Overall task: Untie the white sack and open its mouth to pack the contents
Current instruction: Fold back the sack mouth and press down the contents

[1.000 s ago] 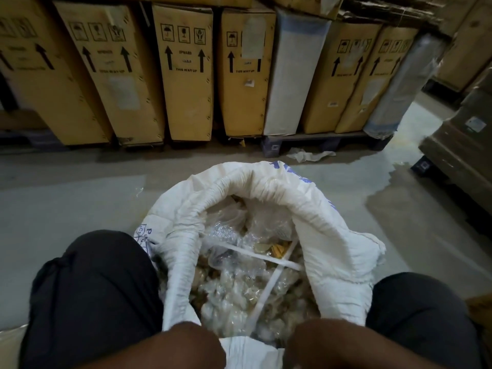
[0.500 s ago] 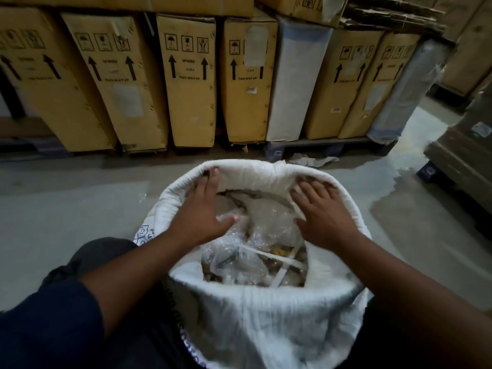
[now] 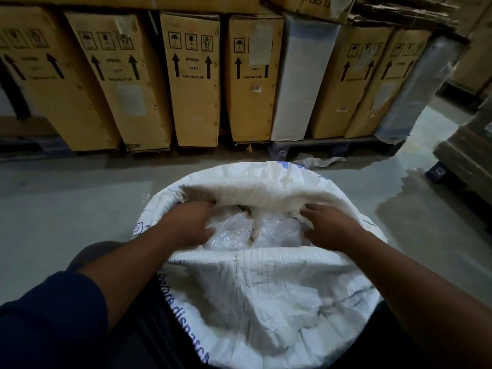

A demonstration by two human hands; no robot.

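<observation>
Grey, smooth concrete floor [image 3: 66, 203] fills the head view, with a glossy sheen far off to the right of the fingers. Well beyond the fingers stands a row of tall brown cardboard cartons [image 3: 194, 83], printed with black arrows and "THIS WAY UP". Among them is a pale panel in clear stretch wrap [image 3: 300, 83]. Some of them rest on a dark pallet [image 3: 319, 147], and a crumpled whitish scrap [image 3: 319, 161] lies on the floor in front of it.

The white sack [image 3: 266, 302] stands on the floor directly under the camera, between the person's legs. It is woven plastic cloth, wrinkled, with blue print on its outer wall. Its mouth is open as a wide oval and the rim is rolled outward.

The left hand [image 3: 186, 225] and right hand [image 3: 330, 230] reach over the near rim to the far one. On each, the fingers [image 3: 311, 209] curl into the folded far edge and grip the cloth, the thumbs lying below it. The fingertips are hidden in the fold.

Between the two hands, inside the sack, lie crinkled clear plastic bags [image 3: 234, 233]; what they contain is too blurred to tell. A dark blue sleeve [image 3: 48, 315] covers the left upper arm.
</observation>
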